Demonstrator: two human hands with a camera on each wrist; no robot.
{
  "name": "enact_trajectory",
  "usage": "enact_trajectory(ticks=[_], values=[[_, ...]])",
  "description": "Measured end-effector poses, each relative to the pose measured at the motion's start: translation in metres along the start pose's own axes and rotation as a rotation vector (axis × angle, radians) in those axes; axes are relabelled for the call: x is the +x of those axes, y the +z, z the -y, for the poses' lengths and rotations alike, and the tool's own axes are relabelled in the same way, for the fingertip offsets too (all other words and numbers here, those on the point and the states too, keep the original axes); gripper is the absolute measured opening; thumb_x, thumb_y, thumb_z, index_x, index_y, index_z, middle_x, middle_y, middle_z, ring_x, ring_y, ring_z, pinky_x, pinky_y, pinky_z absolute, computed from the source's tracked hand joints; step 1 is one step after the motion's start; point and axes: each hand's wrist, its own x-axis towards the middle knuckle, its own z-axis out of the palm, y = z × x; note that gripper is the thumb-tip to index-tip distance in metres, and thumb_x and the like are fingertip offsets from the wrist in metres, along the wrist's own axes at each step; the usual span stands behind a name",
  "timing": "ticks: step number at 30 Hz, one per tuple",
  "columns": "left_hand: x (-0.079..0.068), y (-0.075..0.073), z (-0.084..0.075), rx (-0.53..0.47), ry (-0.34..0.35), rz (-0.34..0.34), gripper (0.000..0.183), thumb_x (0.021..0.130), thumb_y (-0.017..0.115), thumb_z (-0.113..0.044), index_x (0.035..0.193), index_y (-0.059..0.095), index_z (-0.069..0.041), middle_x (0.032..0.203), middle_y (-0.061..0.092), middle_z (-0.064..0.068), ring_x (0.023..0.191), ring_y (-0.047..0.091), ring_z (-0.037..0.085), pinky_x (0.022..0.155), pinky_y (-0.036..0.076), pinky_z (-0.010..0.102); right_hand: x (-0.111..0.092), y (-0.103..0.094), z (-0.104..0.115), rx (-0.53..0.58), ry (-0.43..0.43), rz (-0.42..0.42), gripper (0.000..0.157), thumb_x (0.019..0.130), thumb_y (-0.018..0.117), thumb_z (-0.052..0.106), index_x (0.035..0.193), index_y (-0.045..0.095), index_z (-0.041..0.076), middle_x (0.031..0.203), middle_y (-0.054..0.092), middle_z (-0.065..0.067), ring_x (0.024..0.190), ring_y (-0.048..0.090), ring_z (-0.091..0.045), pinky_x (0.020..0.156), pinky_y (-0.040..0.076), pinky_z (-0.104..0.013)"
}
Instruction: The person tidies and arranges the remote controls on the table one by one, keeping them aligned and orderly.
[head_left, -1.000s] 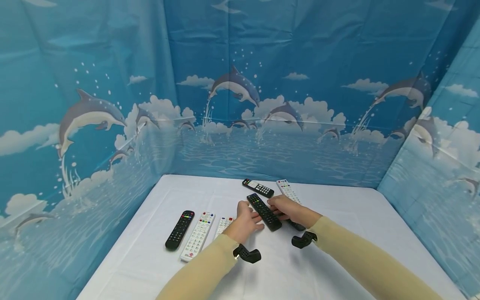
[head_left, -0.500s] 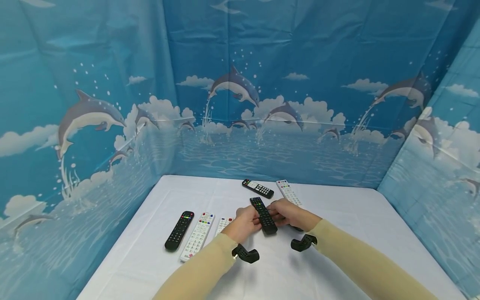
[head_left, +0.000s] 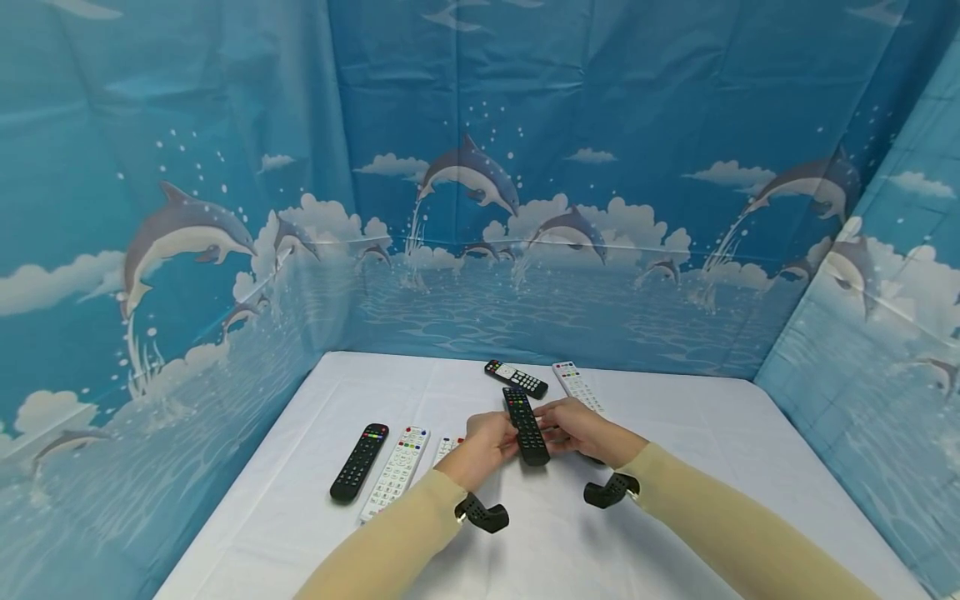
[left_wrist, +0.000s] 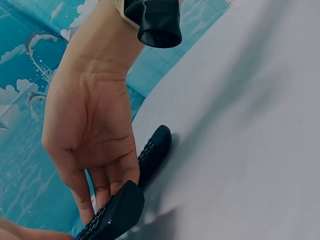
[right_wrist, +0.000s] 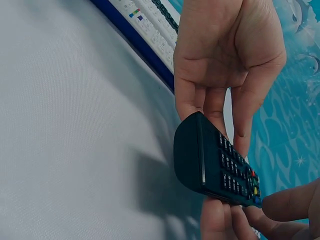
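Between both hands a black remote control [head_left: 527, 427] is held face up above the white table, its far end turned toward the back wall. My left hand [head_left: 487, 446] grips its left side, thumb along the edge and fingers underneath; the right wrist view shows this left hand [right_wrist: 225, 55] beside the remote [right_wrist: 210, 160]. From the right, my right hand [head_left: 581, 429] holds the other side with its thumb and fingers. Its palm [left_wrist: 95, 115] shows in the left wrist view. Another black remote lies on the table, mostly hidden below my right hand.
Left of the hands lie a black remote [head_left: 360, 462], a white remote [head_left: 397, 472] and a partly covered white remote [head_left: 446, 450]. Behind the hands are a black remote with white keys [head_left: 516, 378] and a white remote [head_left: 577, 387]. Dolphin-printed curtains [head_left: 480, 308] border the table [head_left: 675, 483].
The held remote has turned from a slant to nearly straight ahead and shifted slightly left. My left hand, with fingers spread earlier, has closed around its left side.
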Motion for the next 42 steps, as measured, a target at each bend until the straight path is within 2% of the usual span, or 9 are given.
enact_trajectory(ticks=[8,17,24,30,35,42], values=[[-0.003,-0.004,-0.003,0.008,0.031,0.059,0.053,0.08,0.051,0.021,0.131,0.06,0.01,0.119,0.066,0.026,0.101,0.064,0.027,0.091,0.055,0.042,-0.01,-0.001,0.004,0.067,-0.02,-0.014,0.041,0.099,0.05,0.002,0.14,0.055,-0.001,0.115,0.062,-0.019,0.088,0.064,-0.026,0.075,0.06,-0.04],[-0.01,-0.009,-0.008,0.082,0.087,0.076,0.052,0.079,0.053,0.019,0.128,0.065,0.005,0.113,0.069,0.019,0.091,0.065,0.022,0.077,0.057,0.036,-0.026,0.005,0.009,0.092,-0.05,-0.049,0.041,0.101,0.049,0.003,0.142,0.053,0.001,0.119,0.058,-0.02,0.095,0.064,-0.029,0.08,0.06,-0.041],[-0.02,-0.013,-0.014,0.107,0.098,0.083,0.048,0.081,0.057,0.018,0.124,0.069,0.002,0.108,0.07,0.018,0.091,0.068,0.022,0.082,0.057,0.039,-0.039,0.012,0.009,0.088,-0.104,-0.058,0.048,0.097,0.055,0.001,0.145,0.049,0.005,0.123,0.06,-0.021,0.094,0.066,-0.027,0.078,0.06,-0.042],[-0.03,-0.024,-0.017,0.173,0.115,0.079,0.048,0.081,0.06,0.017,0.125,0.069,-0.001,0.103,0.072,0.016,0.09,0.069,0.021,0.08,0.059,0.039,-0.05,0.022,0.007,0.093,-0.141,-0.048,0.055,0.094,0.057,-0.001,0.147,0.046,0.005,0.116,0.064,-0.02,0.09,0.069,-0.026,0.077,0.06,-0.043],[-0.039,-0.034,-0.02,0.203,0.131,0.113,0.05,0.08,0.06,0.017,0.127,0.067,0.001,0.104,0.071,0.015,0.089,0.069,0.021,0.081,0.059,0.039,-0.058,0.031,0.006,0.11,-0.152,-0.031,0.06,0.091,0.056,-0.004,0.149,0.044,0.006,0.113,0.063,-0.021,0.087,0.069,-0.027,0.075,0.061,-0.042],[-0.054,-0.05,-0.023,0.239,0.106,0.149,0.049,0.08,0.059,0.016,0.126,0.067,0.002,0.104,0.07,0.016,0.09,0.068,0.022,0.082,0.058,0.04,-0.069,0.042,0.0,0.123,-0.146,0.002,0.068,0.088,0.055,-0.005,0.153,0.038,0.009,0.108,0.064,-0.022,0.087,0.07,-0.029,0.075,0.061,-0.043]])
